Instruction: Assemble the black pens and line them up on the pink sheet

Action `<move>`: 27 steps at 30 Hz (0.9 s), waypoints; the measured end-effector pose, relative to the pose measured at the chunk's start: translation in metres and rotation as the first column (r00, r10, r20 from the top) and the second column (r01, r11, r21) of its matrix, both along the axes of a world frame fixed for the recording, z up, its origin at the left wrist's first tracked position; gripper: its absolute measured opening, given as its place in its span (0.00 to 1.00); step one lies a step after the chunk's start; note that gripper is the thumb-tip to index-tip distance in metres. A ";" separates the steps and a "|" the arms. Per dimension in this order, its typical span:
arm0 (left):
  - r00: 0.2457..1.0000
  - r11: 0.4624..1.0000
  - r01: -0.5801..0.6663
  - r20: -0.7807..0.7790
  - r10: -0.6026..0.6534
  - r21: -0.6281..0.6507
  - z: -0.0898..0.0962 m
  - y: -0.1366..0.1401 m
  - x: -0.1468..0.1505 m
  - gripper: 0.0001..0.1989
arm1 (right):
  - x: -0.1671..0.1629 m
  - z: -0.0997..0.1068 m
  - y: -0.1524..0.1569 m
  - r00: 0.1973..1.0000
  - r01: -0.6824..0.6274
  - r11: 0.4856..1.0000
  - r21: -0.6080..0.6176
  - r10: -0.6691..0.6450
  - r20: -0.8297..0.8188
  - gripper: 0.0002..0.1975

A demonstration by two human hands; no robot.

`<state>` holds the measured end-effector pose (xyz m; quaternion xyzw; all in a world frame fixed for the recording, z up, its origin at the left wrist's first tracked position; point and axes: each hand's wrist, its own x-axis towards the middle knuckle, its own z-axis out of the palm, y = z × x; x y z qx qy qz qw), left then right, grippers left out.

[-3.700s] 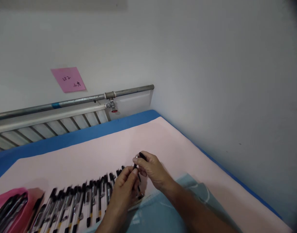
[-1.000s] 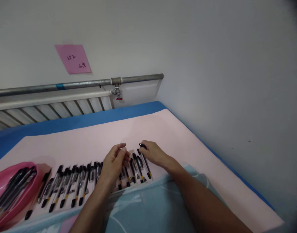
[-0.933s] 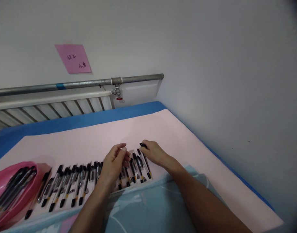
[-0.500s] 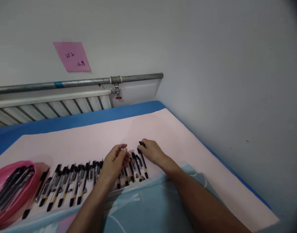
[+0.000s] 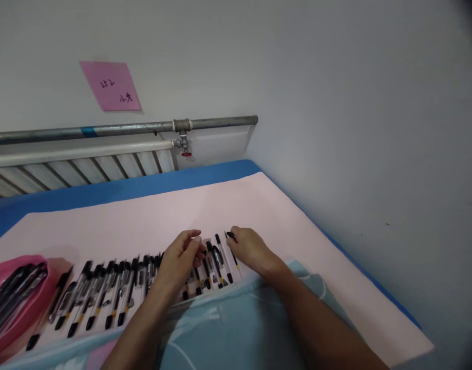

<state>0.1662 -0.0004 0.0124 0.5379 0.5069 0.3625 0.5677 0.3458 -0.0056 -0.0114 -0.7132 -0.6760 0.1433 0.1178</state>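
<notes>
My right hand (image 5: 250, 250) is closed at the right end of a row of pens, its fingertips on a small black piece that looks like a pen cap (image 5: 231, 235). Just below those fingers a thin ink refill (image 5: 236, 261) with a yellow band lies slantwise, partly hidden. To its left lies a clear pen barrel (image 5: 223, 257) with black ends. My left hand (image 5: 182, 258) hovers over the row, index finger stretched and the other fingers loosely bent, with nothing visible in it. Beneath and beside it lie several black-and-clear pens (image 5: 116, 293), some covered by my forearm.
A pink bowl (image 5: 46, 303) with several pens stands at the left edge. Pale pink sheeting (image 5: 143, 218) covers the blue surface (image 5: 205, 172). A radiator (image 5: 81, 172) and metal pipe (image 5: 135, 128) run behind; a wall borders the right. Light-blue fabric (image 5: 236, 329) lies in front.
My right hand has shifted slightly right and down with the black piece. A refill now shows beside the end barrel, which looks clearer than before. My left hand stays nearly still; the view moved slightly.
</notes>
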 end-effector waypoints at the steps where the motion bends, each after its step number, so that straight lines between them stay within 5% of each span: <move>1: 1.000 1.000 0.001 -0.004 -0.001 -0.001 0.000 0.000 0.000 0.19 | -0.001 0.000 -0.002 1.000 -0.008 1.000 -0.002 0.008 0.012 0.12; 15: 1.000 1.000 0.018 -0.017 -0.018 0.000 -0.001 -0.001 -0.001 0.18 | -0.006 0.003 -0.003 0.986 -0.103 0.993 0.049 0.108 -0.123 0.11; 21: 0.999 0.999 0.041 -0.036 -0.041 0.001 -0.004 0.001 -0.002 0.18 | 0.001 0.023 -0.013 0.995 -0.102 0.979 -0.175 0.100 -0.020 0.10; 27: 0.997 0.999 0.044 -0.063 -0.045 -0.022 0.001 -0.001 -0.001 0.18 | 0.002 0.031 -0.021 0.981 -0.190 0.942 -0.275 0.174 -0.081 0.13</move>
